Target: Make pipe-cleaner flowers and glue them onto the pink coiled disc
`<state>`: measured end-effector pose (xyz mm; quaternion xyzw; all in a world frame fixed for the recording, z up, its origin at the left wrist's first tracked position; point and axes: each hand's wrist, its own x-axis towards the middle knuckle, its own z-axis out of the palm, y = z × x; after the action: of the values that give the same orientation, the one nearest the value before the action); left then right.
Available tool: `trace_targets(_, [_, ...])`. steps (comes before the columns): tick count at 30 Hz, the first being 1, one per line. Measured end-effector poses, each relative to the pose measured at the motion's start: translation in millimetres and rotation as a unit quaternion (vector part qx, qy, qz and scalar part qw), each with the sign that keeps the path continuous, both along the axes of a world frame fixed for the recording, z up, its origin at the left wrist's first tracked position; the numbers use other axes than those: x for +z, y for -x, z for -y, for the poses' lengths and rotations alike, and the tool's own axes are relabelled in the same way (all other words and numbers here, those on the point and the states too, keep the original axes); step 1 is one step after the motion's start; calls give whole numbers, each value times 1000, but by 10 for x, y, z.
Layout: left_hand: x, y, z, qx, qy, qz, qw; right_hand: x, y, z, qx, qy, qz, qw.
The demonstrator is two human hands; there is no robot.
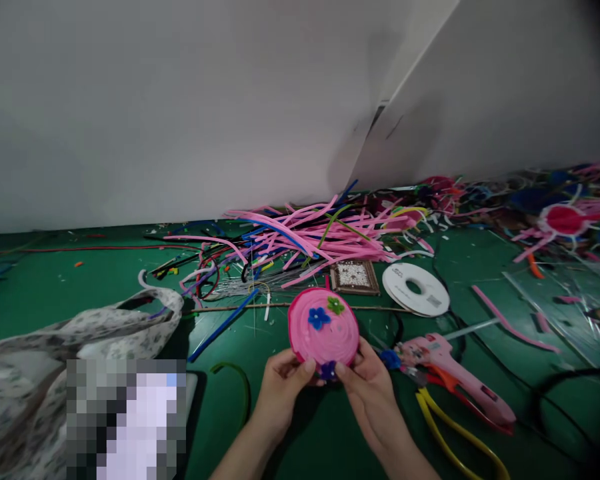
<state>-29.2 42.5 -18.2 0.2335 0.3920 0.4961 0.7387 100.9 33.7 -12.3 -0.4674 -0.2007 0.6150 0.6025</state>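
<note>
A round pink disc with a darker pink rim is held up over the green table by both hands. On its face are a blue flower and a green flower; a dark purple-blue flower is at its bottom edge. My left hand grips the lower left edge, thumb on the front. At the lower right edge is my right hand, its thumb touching the purple-blue flower. The fingers behind the disc are hidden.
Pink stems lie piled near the wall. Rightward are a white spool, a pink glue gun and yellow-handled pliers. A small bead box sits behind the disc. Patterned cloth lies left, beside a blurred-out device.
</note>
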Motion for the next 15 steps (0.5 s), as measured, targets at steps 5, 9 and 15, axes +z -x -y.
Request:
trace_targets(5, [-20, 38, -27, -5, -2, -17, 1000, 25, 22, 6, 21, 4, -1, 1000])
trace_targets(9, [0, 80, -55, -14, 2, -14, 1000, 38, 48, 31, 29, 0, 3, 1000])
trace_targets(15, [45, 127, -132, 27, 22, -2, 999, 28, 153, 72, 39, 7, -3, 999])
